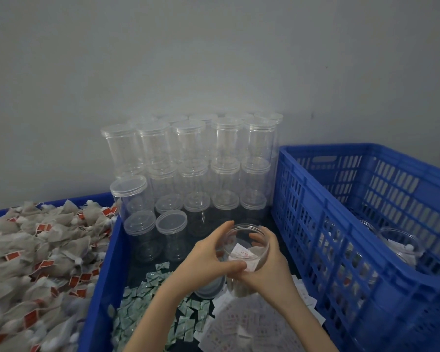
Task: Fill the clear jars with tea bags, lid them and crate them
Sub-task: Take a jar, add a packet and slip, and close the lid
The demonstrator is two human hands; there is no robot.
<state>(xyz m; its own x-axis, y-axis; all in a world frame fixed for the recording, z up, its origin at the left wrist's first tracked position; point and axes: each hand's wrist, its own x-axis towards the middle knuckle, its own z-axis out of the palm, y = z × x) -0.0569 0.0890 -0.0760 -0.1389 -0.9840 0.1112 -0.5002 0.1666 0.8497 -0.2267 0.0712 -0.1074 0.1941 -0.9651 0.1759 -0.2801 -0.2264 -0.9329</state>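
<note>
A plain grey wall point(214, 59) stood behind your work surface, with stacked lidded clear jars point(188, 158) ranked against it at twelve o'clock. At nine o'clock a blue bin point(104, 275) was heaped with tea bags point(31, 262) carrying red tags. At three o'clock sat the blue slatted crate point(366, 224), with clear jars already inside it.

Near the centre, slightly toward five o'clock, you held an open jar point(247, 252) between both hands. Your left hand point(211, 262) curled round its nine o'clock side, thumb across the front wall. Your right hand point(267, 265) gripped the three o'clock side, fingers wrapping behind. Inside the jar lay a white paper slip point(240, 252) with red print. A loose lid point(210, 288) rested just beneath your left hand. Green sachets point(148, 303) and white labels point(252, 323) were strewn at six o'clock.
</note>
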